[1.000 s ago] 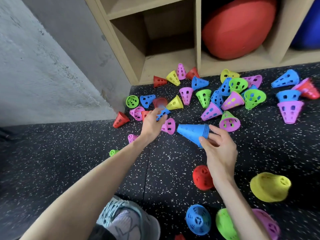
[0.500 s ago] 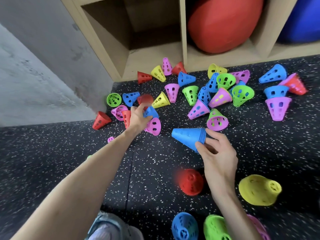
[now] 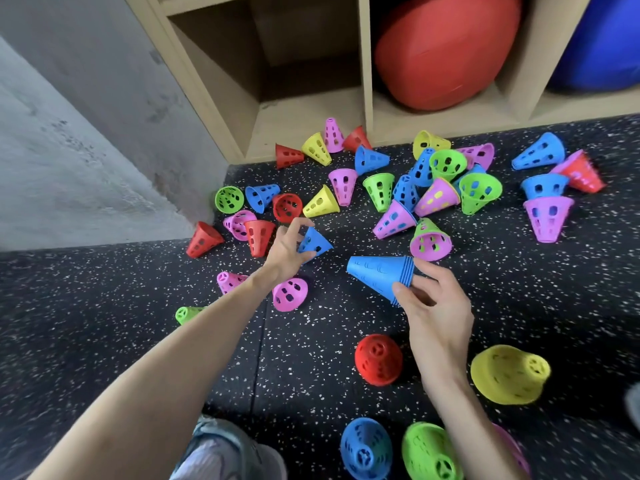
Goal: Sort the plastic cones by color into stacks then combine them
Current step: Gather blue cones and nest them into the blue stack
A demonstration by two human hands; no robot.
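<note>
over the speckled floor (image 3: 104, 323), mid blue-sorting: left hand (image 3: 285, 252) pinching a loose blue cone (image 3: 315, 242), right hand (image 3: 433, 306) gripping the blue stack (image 3: 381, 275); next, nesting cone onto stack.

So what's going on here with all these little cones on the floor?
A person is sorting plastic cones by color. The right hand holds a nested stack of blue cones on its side, while the left hand grips a single blue cone beside it. Many mixed cones lie scattered near the wooden shelf. Red, yellow, blue and green stacks sit closer to the person.
</note>
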